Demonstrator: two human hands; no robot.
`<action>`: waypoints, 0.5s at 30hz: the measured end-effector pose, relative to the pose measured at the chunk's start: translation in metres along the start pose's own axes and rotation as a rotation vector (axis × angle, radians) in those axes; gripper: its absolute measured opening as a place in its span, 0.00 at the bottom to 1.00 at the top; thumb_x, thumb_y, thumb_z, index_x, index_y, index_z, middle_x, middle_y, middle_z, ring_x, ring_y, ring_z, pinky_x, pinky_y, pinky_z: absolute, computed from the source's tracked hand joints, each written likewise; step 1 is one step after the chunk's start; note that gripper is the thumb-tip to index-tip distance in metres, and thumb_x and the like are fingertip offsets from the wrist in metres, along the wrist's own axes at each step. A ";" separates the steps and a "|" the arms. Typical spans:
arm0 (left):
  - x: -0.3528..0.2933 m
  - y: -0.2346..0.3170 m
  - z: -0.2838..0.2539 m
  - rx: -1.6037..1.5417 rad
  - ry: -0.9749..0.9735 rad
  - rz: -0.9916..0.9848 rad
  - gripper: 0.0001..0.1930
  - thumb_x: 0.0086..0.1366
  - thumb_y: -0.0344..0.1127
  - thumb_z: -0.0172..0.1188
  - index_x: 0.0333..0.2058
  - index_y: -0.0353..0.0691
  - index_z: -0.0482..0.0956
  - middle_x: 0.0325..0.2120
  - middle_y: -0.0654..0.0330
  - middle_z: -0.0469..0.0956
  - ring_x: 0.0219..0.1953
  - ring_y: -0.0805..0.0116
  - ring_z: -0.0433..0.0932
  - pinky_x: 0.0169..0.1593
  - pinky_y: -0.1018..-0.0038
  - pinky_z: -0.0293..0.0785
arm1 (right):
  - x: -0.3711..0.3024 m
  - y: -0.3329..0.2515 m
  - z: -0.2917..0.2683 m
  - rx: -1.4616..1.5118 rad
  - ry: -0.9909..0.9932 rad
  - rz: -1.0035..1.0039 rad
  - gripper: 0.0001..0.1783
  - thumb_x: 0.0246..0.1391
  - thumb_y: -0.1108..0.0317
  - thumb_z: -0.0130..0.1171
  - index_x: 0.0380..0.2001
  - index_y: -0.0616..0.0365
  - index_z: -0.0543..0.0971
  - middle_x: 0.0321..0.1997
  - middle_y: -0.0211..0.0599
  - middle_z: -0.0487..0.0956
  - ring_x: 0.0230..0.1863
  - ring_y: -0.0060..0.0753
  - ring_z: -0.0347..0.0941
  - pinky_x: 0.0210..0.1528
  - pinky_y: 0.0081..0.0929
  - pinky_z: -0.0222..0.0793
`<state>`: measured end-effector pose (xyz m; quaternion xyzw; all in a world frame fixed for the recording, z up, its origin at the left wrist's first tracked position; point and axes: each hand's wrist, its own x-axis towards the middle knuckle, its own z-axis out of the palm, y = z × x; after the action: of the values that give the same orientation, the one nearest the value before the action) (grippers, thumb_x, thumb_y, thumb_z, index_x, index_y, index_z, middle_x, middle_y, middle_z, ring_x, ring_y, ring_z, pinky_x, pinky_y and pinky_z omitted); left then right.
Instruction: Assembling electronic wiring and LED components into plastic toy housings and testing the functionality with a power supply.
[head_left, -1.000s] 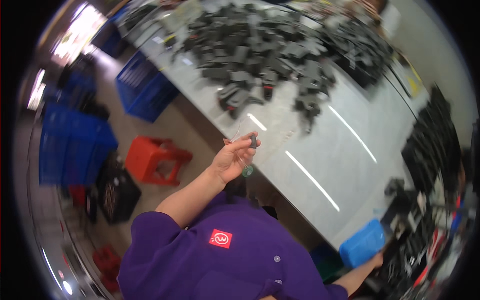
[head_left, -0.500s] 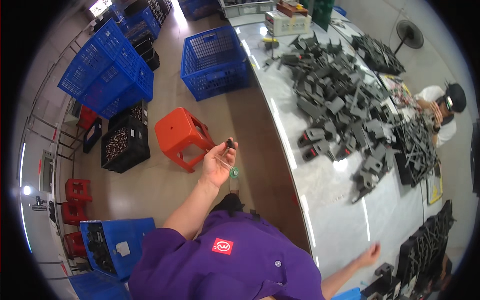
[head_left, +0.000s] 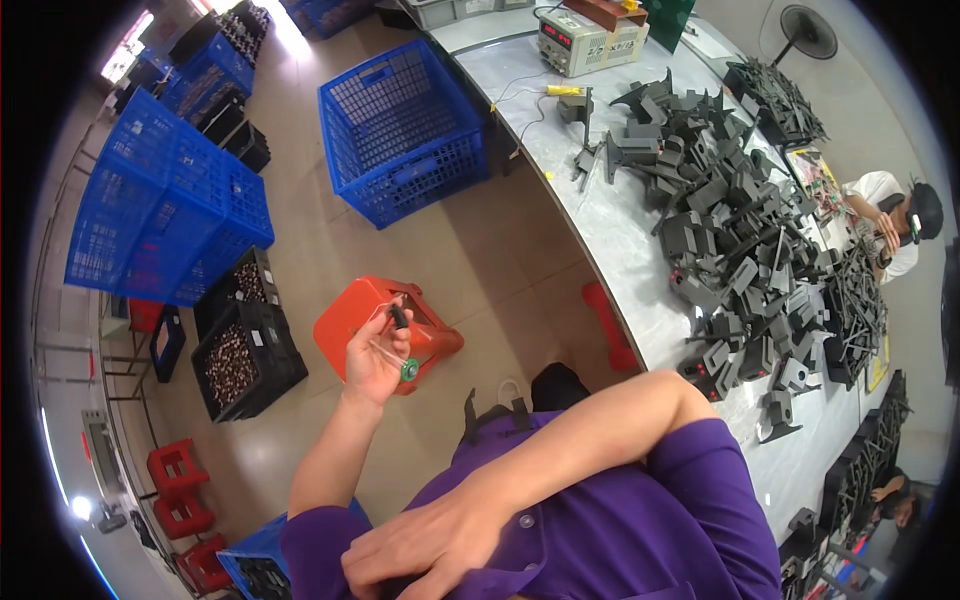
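Note:
Over the orange-red stool (head_left: 345, 310), my left hand (head_left: 372, 362) is raised, its fingers closed round a small black part (head_left: 400, 317). Thin pale wires run along the palm, and a small round green piece with a light centre (head_left: 409, 370) hangs beside the hand's lower edge. My right arm crosses in front of my body. The right hand (head_left: 435, 540) lies against my purple shirt (head_left: 620, 530) with its fingers stretched out and nothing visible in it; some fingertips are hard to make out.
A white table (head_left: 570, 205) on the right bears a heap of dark grey plastic housings (head_left: 730, 220) and a boxy instrument (head_left: 590, 42). Blue crates (head_left: 400, 185) and black bins of small coppery parts (head_left: 270, 365) stand on the floor. A person (head_left: 890, 220) sits across the table.
My right arm has swung from over the table to across my chest. My left hand, still holding the black part, appears further left and lower. The view has turned and shifted.

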<state>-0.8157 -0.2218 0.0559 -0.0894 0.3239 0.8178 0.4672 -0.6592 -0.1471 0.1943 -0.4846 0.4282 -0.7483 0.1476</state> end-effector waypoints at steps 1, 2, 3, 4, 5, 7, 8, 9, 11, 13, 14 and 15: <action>0.011 0.009 0.001 -0.007 0.012 -0.008 0.15 0.59 0.33 0.48 0.44 0.36 0.69 0.36 0.54 0.73 0.28 0.72 0.71 0.30 0.82 0.70 | 0.006 0.004 -0.016 0.001 0.015 -0.004 0.20 0.52 0.54 0.47 0.29 0.65 0.71 0.30 0.45 0.72 0.36 0.43 0.66 0.41 0.34 0.60; 0.023 0.018 0.000 -0.001 0.018 -0.021 0.15 0.59 0.33 0.48 0.44 0.36 0.69 0.36 0.54 0.73 0.28 0.72 0.71 0.30 0.82 0.70 | 0.012 0.009 -0.035 0.072 -0.005 -0.011 0.28 0.49 0.47 0.48 0.33 0.68 0.70 0.31 0.46 0.69 0.33 0.36 0.68 0.35 0.33 0.61; 0.036 0.026 0.000 -0.023 0.005 -0.004 0.15 0.60 0.33 0.47 0.45 0.34 0.68 0.37 0.52 0.72 0.28 0.71 0.71 0.30 0.82 0.71 | 0.014 0.011 -0.054 0.142 -0.027 -0.019 0.37 0.47 0.40 0.50 0.37 0.71 0.69 0.31 0.46 0.66 0.29 0.29 0.69 0.30 0.32 0.63; 0.050 0.033 0.000 -0.045 -0.009 0.013 0.16 0.60 0.32 0.47 0.46 0.32 0.67 0.38 0.51 0.72 0.28 0.70 0.71 0.31 0.81 0.72 | 0.013 0.013 -0.075 0.142 -0.015 -0.028 0.37 0.47 0.40 0.50 0.37 0.71 0.69 0.31 0.46 0.66 0.29 0.29 0.69 0.30 0.32 0.63; 0.063 0.040 -0.003 -0.052 -0.002 0.041 0.16 0.60 0.32 0.46 0.47 0.32 0.66 0.38 0.50 0.71 0.28 0.70 0.71 0.31 0.81 0.72 | 0.011 0.013 -0.097 0.159 -0.111 -0.018 0.40 0.47 0.39 0.49 0.44 0.71 0.63 0.31 0.46 0.65 0.28 0.28 0.67 0.27 0.29 0.64; 0.096 0.055 0.001 -0.051 0.006 0.054 0.16 0.60 0.32 0.46 0.47 0.32 0.66 0.39 0.50 0.71 0.29 0.70 0.71 0.31 0.81 0.72 | -0.001 0.006 -0.140 0.176 -0.202 -0.020 0.44 0.47 0.39 0.48 0.51 0.71 0.57 0.31 0.46 0.64 0.27 0.28 0.66 0.24 0.27 0.66; 0.110 0.062 0.005 -0.058 0.009 0.075 0.17 0.60 0.32 0.46 0.47 0.32 0.66 0.39 0.49 0.71 0.29 0.70 0.71 0.31 0.81 0.72 | -0.010 -0.009 -0.164 0.079 -0.185 0.009 0.31 0.49 0.47 0.48 0.40 0.68 0.64 0.28 0.46 0.69 0.29 0.36 0.67 0.29 0.30 0.64; 0.126 0.071 0.012 -0.068 0.005 0.070 0.17 0.61 0.32 0.45 0.48 0.32 0.65 0.40 0.49 0.70 0.29 0.70 0.71 0.31 0.80 0.71 | -0.016 -0.019 -0.185 -0.017 -0.165 0.038 0.20 0.51 0.55 0.48 0.28 0.65 0.71 0.25 0.45 0.74 0.31 0.43 0.69 0.35 0.34 0.62; 0.158 0.083 0.036 -0.016 0.005 0.088 0.17 0.60 0.33 0.46 0.48 0.34 0.65 0.38 0.50 0.71 0.29 0.71 0.70 0.31 0.81 0.70 | -0.019 -0.027 -0.225 -0.054 -0.077 -0.083 0.19 0.50 0.57 0.49 0.26 0.66 0.72 0.22 0.45 0.74 0.27 0.44 0.70 0.31 0.34 0.63; 0.201 0.102 0.063 0.045 -0.029 0.097 0.18 0.60 0.33 0.46 0.49 0.35 0.64 0.38 0.51 0.72 0.28 0.72 0.70 0.31 0.82 0.69 | -0.014 -0.042 -0.270 -0.190 -0.128 -0.134 0.18 0.49 0.57 0.49 0.27 0.66 0.72 0.22 0.46 0.74 0.29 0.45 0.71 0.33 0.34 0.64; 0.218 0.111 0.073 0.066 -0.027 0.082 0.18 0.60 0.33 0.46 0.49 0.34 0.64 0.38 0.51 0.71 0.28 0.72 0.70 0.31 0.82 0.69 | -0.010 -0.039 -0.277 -0.084 -0.005 -0.293 0.19 0.49 0.58 0.49 0.25 0.67 0.73 0.21 0.47 0.74 0.29 0.45 0.71 0.32 0.34 0.64; 0.238 0.116 0.084 0.082 -0.029 0.062 0.18 0.60 0.33 0.46 0.48 0.34 0.65 0.38 0.51 0.71 0.28 0.72 0.70 0.31 0.82 0.70 | -0.012 -0.047 -0.289 -0.078 0.023 -0.299 0.19 0.49 0.58 0.49 0.25 0.67 0.73 0.21 0.47 0.74 0.29 0.45 0.71 0.32 0.34 0.64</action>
<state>-1.0282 -0.0431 0.0658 -0.0484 0.3530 0.8192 0.4495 -0.8900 0.0322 0.1771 -0.5398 0.3815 -0.7503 0.0106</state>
